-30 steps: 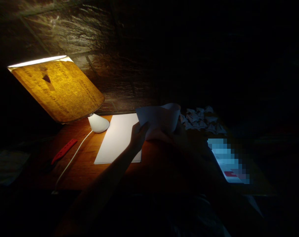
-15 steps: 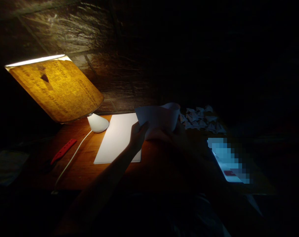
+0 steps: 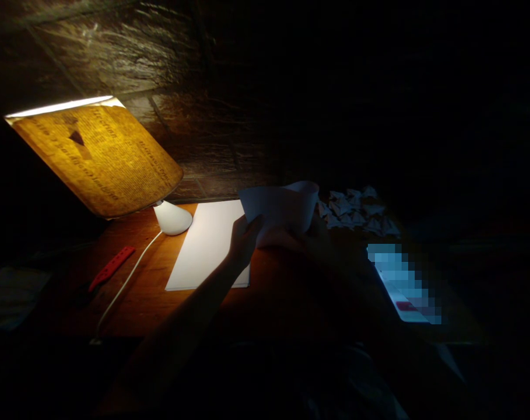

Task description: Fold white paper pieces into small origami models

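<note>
In dim lamp light, my left hand point(image 3: 244, 239) pinches the left edge of a curled white sheet of paper point(image 3: 282, 207) held above the wooden table point(image 3: 151, 291). My right hand point(image 3: 319, 233) lies in shadow at the sheet's right side and grips it too; its fingers are hard to make out. A stack of flat white paper point(image 3: 206, 245) lies on the table just left of my left hand.
A tilted lamp with a yellow printed shade point(image 3: 101, 154) and white base point(image 3: 172, 217) stands at the back left, its cord point(image 3: 125, 280) running forward. A red ruler point(image 3: 112, 267) lies left. Several folded paper pieces point(image 3: 356, 211) sit back right. A lit screen point(image 3: 404, 286) glows right.
</note>
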A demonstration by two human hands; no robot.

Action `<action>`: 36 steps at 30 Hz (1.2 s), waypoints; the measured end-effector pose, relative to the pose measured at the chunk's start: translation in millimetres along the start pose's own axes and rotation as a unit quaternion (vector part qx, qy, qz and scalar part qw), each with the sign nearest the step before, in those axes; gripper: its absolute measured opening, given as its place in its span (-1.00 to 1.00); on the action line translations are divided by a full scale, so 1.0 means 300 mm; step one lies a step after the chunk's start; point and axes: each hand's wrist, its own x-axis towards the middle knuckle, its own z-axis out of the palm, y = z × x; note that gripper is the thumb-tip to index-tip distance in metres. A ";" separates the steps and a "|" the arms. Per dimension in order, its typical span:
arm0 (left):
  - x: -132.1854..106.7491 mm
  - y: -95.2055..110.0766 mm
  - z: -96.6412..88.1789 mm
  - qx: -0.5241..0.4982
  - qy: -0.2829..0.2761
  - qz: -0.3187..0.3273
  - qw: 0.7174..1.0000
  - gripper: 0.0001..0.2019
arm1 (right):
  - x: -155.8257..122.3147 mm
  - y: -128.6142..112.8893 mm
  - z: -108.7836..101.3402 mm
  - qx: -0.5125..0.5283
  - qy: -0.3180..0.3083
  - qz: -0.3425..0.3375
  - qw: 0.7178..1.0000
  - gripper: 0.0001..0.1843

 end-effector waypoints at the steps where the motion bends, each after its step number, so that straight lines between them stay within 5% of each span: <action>1: 0.000 0.002 0.001 0.001 0.000 0.002 1.000 -0.66 | 0.002 0.003 0.000 -0.003 -0.001 -0.001 1.000 -0.57; 11: -0.009 0.038 0.000 0.041 0.000 0.031 0.999 -0.62 | 0.000 -0.026 -0.005 -0.022 -0.003 0.007 1.000 -0.56; 28: -0.008 0.025 0.000 -0.054 0.019 -0.099 0.993 -0.72 | 0.015 -0.010 0.004 0.034 -0.027 -0.009 0.999 -0.30; 36: -0.025 0.023 0.009 -0.020 0.005 -0.162 0.987 -0.71 | 0.015 -0.056 -0.005 0.112 -0.002 0.035 0.993 -0.56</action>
